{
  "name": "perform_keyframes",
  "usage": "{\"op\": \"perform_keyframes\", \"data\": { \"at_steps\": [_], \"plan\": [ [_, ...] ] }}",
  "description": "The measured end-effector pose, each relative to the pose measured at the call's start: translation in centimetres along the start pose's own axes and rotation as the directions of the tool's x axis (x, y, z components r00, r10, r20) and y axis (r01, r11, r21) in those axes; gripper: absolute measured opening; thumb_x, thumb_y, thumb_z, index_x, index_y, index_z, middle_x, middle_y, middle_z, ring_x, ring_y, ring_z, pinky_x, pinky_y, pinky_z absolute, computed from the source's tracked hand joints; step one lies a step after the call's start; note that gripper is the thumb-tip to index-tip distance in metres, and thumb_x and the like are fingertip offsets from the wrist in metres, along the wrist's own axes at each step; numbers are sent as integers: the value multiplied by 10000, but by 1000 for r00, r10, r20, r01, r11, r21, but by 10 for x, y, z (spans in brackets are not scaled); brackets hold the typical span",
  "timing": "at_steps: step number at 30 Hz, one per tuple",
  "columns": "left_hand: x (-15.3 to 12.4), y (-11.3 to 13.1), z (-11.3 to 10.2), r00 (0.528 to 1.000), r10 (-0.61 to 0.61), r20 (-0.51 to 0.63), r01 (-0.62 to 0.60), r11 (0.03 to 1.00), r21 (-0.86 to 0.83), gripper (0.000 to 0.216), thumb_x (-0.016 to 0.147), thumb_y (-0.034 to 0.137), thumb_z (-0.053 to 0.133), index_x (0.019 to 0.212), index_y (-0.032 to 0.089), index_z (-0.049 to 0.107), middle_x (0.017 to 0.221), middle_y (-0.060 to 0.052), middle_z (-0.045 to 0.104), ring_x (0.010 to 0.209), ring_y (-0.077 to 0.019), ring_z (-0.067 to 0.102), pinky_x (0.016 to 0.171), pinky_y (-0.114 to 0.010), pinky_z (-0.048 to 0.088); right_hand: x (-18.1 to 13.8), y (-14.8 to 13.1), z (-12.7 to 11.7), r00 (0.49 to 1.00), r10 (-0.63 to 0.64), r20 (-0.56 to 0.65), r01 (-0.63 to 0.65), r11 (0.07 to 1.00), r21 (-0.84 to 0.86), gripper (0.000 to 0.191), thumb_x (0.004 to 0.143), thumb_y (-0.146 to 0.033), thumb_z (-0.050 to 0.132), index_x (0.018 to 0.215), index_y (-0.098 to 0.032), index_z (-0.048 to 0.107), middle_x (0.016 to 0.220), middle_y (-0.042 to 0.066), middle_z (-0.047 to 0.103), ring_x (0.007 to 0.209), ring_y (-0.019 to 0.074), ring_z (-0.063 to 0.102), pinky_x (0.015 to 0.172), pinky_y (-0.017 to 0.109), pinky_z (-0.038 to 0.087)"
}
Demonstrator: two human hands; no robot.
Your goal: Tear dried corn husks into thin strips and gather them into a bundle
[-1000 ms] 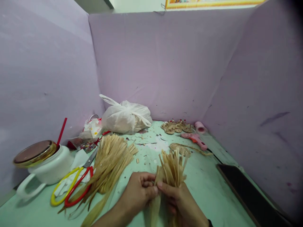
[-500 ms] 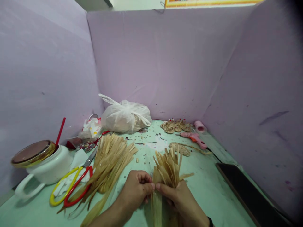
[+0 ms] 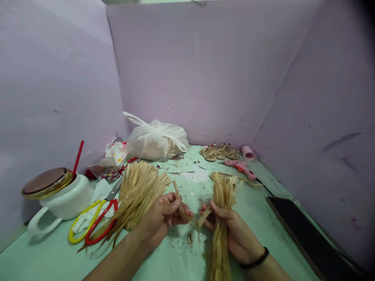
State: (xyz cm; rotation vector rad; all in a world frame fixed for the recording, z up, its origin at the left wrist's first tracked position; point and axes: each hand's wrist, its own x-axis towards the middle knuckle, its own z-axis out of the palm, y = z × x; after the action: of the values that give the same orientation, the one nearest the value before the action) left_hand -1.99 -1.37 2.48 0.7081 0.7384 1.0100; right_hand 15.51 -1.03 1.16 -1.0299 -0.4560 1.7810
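The left hand (image 3: pixel 161 218) pinches a narrow, tan, dry plant-fibre strip (image 3: pixel 179 197) between thumb and fingers, its free end sticking up past the thumb. The strip's other end runs across the gap towards the right hand; whether it is joined to the piece at the right fingertips, I cannot tell. The right hand (image 3: pixel 238 234) is closed around a bundle of long, flat, straw-coloured fibre strips (image 3: pixel 222 238), its ragged ends spreading out beyond the thumb and its length running back towards the person. A thin black band (image 3: pixel 255 262) circles the right wrist.

Just beyond and left of the left hand lies a second, looser heap of straw-coloured strips (image 3: pixel 142 183). Further left of that hand are scissors with one yellow and one red handle (image 3: pixel 112 193), then a white handled pot (image 3: pixel 70 199) with a gold-rimmed, brownish round lid (image 3: pixel 45 181) resting askew on it.

Beyond both hands sits a knotted, translucent white plastic bag (image 3: pixel 156 140). Beyond the right hand are a flat, coiled tan cord piece (image 3: pixel 216 175), partly hidden by the bundle, a pink glue gun (image 3: pixel 241 168), brown coiled pieces (image 3: pixel 216 153) and a pink roll (image 3: pixel 249 153). Right of the right hand lies a long, flat black object (image 3: pixel 307 234) on the pale green tabletop (image 3: pixel 258 210).
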Motion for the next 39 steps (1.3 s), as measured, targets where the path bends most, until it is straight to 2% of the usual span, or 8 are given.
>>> {"op": "perform_keyframes", "data": {
  "at_steps": [10,18,21,24,29,33,36,39],
  "plan": [
    [-3,23,-6,1000,10,-8,-10,997,-81,135,681,209,603,715,165,480,413,89,463,245,16,174,306,-141,184,3,-6,-3,998,-14,-67,8,995,-99,217,686,-241,656,537,-144,531,417,-74,430,304,21,315,313,141,360],
    [2,-32,14,996,39,-86,-8,945,327,528,624,419,627,1012,93,479,423,24,556,258,-72,374,287,-179,211,-15,27,19,958,-10,286,72,976,-207,329,710,-409,619,550,-124,586,468,13,554,479,116,534,497,225,429],
    [-2,-35,18,996,20,-86,20,895,446,607,626,362,628,1144,94,458,464,39,546,343,-108,457,354,-204,317,-15,28,17,974,45,223,-13,989,-146,241,679,-364,662,631,-132,620,484,3,575,453,114,527,474,227,417],
    [-5,-17,9,964,235,-123,-77,690,719,394,641,315,632,999,154,607,578,-3,595,529,-152,547,519,-251,393,-12,20,11,987,86,134,-80,996,-45,191,611,-290,729,695,-147,633,606,8,623,541,124,570,527,233,456],
    [1,34,-31,628,766,-139,165,43,985,210,771,261,445,802,180,636,819,-84,619,792,-231,547,701,-325,369,-12,8,8,994,62,87,-59,998,-35,181,600,-271,742,646,-166,602,541,-50,525,445,68,476,487,218,467],
    [5,50,-49,663,740,-117,353,-171,920,249,753,296,459,850,147,634,852,-128,596,832,-288,538,702,-364,370,-12,9,11,996,36,77,-30,996,-80,231,601,-302,734,568,-159,556,492,-70,436,386,39,373,392,180,407],
    [3,45,-44,630,776,-22,318,-232,919,208,756,268,453,818,179,630,836,-101,595,835,-262,534,718,-344,357,-12,10,11,995,42,90,-33,995,-97,247,615,-320,720,554,-159,543,488,-66,430,387,38,374,387,170,389],
    [0,34,-36,714,698,45,214,-279,936,144,711,255,511,638,188,616,714,-93,603,732,-251,544,689,-345,336,-12,8,11,995,40,96,-28,992,-119,267,629,-336,704,534,-158,530,474,-62,423,385,40,374,386,167,377]
  ]
}}
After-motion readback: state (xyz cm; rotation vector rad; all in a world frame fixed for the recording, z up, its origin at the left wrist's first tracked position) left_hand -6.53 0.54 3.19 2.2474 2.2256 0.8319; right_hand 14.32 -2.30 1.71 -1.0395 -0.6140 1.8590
